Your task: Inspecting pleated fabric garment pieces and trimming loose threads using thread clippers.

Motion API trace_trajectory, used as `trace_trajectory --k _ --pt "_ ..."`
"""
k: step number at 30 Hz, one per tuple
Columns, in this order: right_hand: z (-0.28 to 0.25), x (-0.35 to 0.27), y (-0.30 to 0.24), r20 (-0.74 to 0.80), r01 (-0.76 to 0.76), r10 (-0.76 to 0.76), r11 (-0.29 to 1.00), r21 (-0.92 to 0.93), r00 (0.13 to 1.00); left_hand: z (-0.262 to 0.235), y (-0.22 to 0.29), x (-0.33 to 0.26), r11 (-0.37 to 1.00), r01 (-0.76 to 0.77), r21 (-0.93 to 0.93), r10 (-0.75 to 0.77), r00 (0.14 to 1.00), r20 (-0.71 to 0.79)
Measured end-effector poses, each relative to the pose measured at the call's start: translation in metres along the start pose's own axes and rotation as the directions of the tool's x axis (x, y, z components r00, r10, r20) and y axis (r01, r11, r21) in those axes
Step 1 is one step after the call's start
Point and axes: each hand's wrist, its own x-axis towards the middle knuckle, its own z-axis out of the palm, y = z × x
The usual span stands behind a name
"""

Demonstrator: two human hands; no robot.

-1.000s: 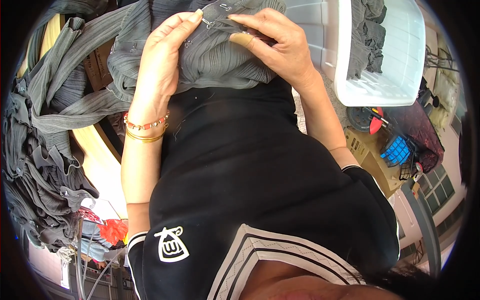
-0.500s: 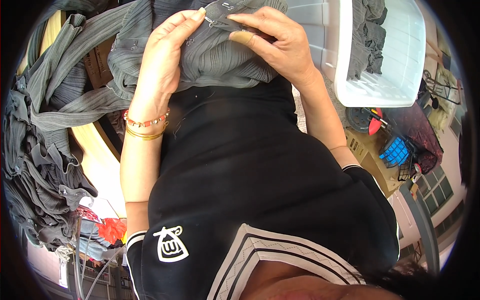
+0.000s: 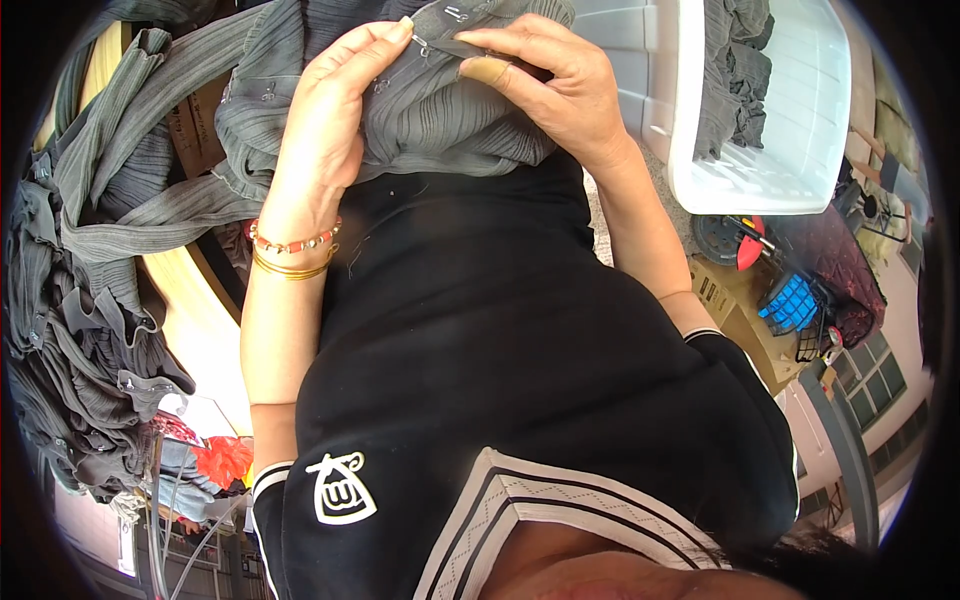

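A dark grey ribbed garment (image 3: pixel 440 130) lies bunched in my lap. At its far edge my left hand (image 3: pixel 340 85) is closed, thumb and forefinger pinching a small silvery metal fastener (image 3: pixel 419 44) that looks like a safety pin. My right hand (image 3: pixel 560 85), with a tan wrap on the thumb, is closed on a fold of the same cloth just right of the fastener. Similar small metal fasteners (image 3: pixel 456 14) show elsewhere on the cloth. Exactly how the pinched one sits in the fabric is too small to make out.
More grey ribbed garments (image 3: pixel 75 370) hang in a heap on the left, over a pale wooden edge (image 3: pixel 190 300). At the upper right stands a white plastic bin (image 3: pixel 800 185) holding grey cloth (image 3: pixel 735 80). Beyond are a blue basket (image 3: pixel 788 303) and cardboard (image 3: pixel 725 305).
Both hands stay in nearly the same place. My right thumb has shifted slightly up toward the forefinger, and the cloth between the hands has moved a little.
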Motion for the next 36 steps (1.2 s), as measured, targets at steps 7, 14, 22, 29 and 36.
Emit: trace_trajectory --k 7,14,22,29,36 --pt "0.002 -0.001 -0.003 0.01 -0.008 0.008 0.999 0.036 1.0 0.006 0.002 0.006 0.998 -0.049 0.047 0.049 0.999 -0.018" --pt "0.005 -0.008 0.0 0.058 0.036 -0.037 0.999 0.014 0.998 -0.001 0.002 0.027 0.964 0.105 0.244 -0.15 0.974 0.17" --pt "-0.016 -0.001 -0.017 0.027 0.001 -0.002 0.998 0.057 1.0 0.003 0.01 0.006 0.995 -0.096 -0.026 0.098 0.99 0.098" --pt "-0.02 0.006 -0.03 -0.04 0.104 -0.105 0.994 -0.026 0.994 0.0 0.025 -0.009 0.991 -0.096 -0.097 0.111 0.981 0.157" --pt "-0.019 0.006 -0.033 -0.026 0.091 -0.093 0.994 -0.061 0.995 -0.001 0.021 -0.012 0.987 -0.159 -0.016 0.159 0.979 0.124"
